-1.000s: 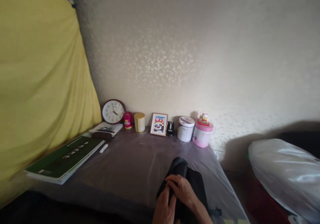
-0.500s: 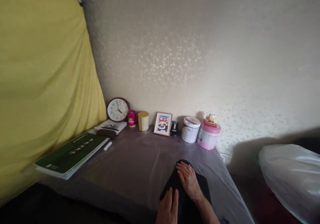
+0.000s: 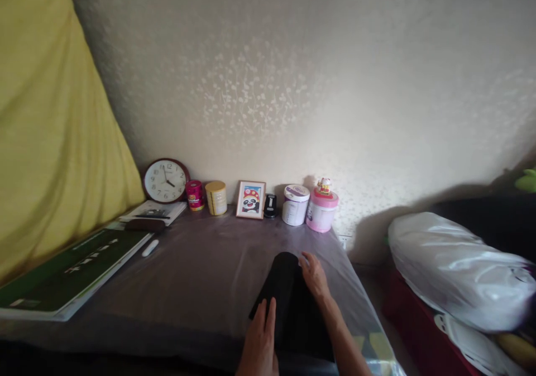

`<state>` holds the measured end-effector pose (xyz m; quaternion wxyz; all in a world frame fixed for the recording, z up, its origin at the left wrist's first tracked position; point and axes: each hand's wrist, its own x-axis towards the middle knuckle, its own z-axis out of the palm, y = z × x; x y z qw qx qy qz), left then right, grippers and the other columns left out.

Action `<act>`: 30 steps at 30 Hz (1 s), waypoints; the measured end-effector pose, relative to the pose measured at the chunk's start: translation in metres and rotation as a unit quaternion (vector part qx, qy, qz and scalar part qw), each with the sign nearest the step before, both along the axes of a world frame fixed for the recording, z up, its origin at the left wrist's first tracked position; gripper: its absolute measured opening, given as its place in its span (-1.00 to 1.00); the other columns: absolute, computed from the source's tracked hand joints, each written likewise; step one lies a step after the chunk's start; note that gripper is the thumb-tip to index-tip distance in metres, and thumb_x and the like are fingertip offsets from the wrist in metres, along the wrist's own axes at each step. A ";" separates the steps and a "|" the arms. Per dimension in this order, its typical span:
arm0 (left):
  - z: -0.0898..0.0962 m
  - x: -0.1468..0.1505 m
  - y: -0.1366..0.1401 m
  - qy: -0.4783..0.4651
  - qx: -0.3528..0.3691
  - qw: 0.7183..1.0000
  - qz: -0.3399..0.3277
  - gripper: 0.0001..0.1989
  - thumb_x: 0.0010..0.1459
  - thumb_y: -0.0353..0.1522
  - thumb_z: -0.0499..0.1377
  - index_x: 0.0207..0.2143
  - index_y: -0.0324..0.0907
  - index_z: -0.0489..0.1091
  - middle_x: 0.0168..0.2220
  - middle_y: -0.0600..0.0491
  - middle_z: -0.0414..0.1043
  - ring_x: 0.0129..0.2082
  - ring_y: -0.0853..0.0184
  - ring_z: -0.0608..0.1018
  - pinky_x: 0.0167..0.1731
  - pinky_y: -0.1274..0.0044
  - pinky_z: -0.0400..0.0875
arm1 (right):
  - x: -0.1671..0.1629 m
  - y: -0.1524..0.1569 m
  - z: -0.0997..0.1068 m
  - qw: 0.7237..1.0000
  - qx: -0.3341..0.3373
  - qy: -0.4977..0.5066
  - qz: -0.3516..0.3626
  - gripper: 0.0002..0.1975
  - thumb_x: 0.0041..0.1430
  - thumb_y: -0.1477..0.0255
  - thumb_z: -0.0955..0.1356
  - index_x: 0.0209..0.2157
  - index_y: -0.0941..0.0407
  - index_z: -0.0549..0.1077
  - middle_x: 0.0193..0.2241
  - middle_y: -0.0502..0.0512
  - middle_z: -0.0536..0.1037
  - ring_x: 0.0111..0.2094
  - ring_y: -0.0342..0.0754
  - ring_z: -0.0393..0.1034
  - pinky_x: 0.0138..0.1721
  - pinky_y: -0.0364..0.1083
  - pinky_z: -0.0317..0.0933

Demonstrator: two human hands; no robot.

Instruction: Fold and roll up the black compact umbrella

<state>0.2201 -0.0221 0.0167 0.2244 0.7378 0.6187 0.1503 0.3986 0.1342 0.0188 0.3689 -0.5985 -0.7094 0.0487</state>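
A piece of black cloth (image 3: 281, 292), seemingly folded, lies lengthwise at the front right of the covered table. My left hand (image 3: 262, 331) rests along its near left side, fingers stretched out flat. At the far right edge of the cloth is my right hand (image 3: 315, 275), its fingers bent and closed at the edge. My right forearm lies along the cloth's right side and hides part of it.
Along the wall stand a clock (image 3: 166, 181), a pink tin (image 3: 195, 196), a yellow tin (image 3: 216, 198), a picture frame (image 3: 250, 200), a black stapler-like object (image 3: 270, 206) and two tubs (image 3: 295, 205). A green book (image 3: 79, 270) lies left. A plastic bag (image 3: 456, 270) sits right of the table.
The view has turned to the right. My right hand has slid from the top of the cloth to its right edge and its fingers have bent. My left hand stays flat at the left side.
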 end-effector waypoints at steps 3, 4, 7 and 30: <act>-0.019 -0.004 -0.002 -0.025 0.094 0.995 -0.019 -0.06 -0.20 -0.64 -0.03 0.26 -0.22 -0.33 0.29 -0.21 -0.18 0.25 0.12 0.06 0.15 0.25 0.15 | 0.034 -0.026 -0.003 0.993 -0.034 0.057 -0.096 -0.62 0.15 0.25 0.14 -0.20 0.16 0.44 -0.22 0.23 0.54 -0.17 0.05 0.44 -0.13 -0.02 0.26; -0.024 -0.005 -0.003 -0.028 0.118 0.992 -0.019 -0.06 -0.19 -0.64 -0.03 0.26 -0.21 -0.36 0.29 -0.21 -0.17 0.25 0.11 0.07 0.13 0.25 0.18 | 0.042 -0.036 -0.004 0.990 -0.045 0.064 -0.115 -0.60 0.14 0.22 0.14 -0.22 0.16 0.44 -0.24 0.24 0.55 -0.18 0.07 0.45 -0.15 -0.01 0.26; -0.032 -0.005 -0.004 -0.028 0.152 0.988 -0.005 -0.05 -0.18 -0.64 -0.04 0.26 -0.16 -0.40 0.28 -0.22 -0.12 0.22 0.11 0.14 0.10 0.24 0.23 | 0.054 -0.062 -0.005 0.983 -0.099 0.091 -0.122 -0.60 0.12 0.16 0.14 -0.27 0.09 0.46 -0.32 0.18 0.58 -0.26 0.08 0.47 -0.24 -0.03 0.27; -0.027 -0.002 -0.003 -0.031 0.129 0.991 0.016 -0.08 -0.20 -0.66 -0.03 0.26 -0.25 -0.28 0.26 -0.23 -0.04 0.22 0.17 0.15 0.13 0.33 0.20 | -0.025 -0.068 0.044 0.937 -0.108 0.328 0.059 -0.48 0.03 0.02 0.26 -0.26 0.21 0.46 -0.54 0.05 0.47 -0.50 -0.06 0.33 -0.52 -0.15 0.19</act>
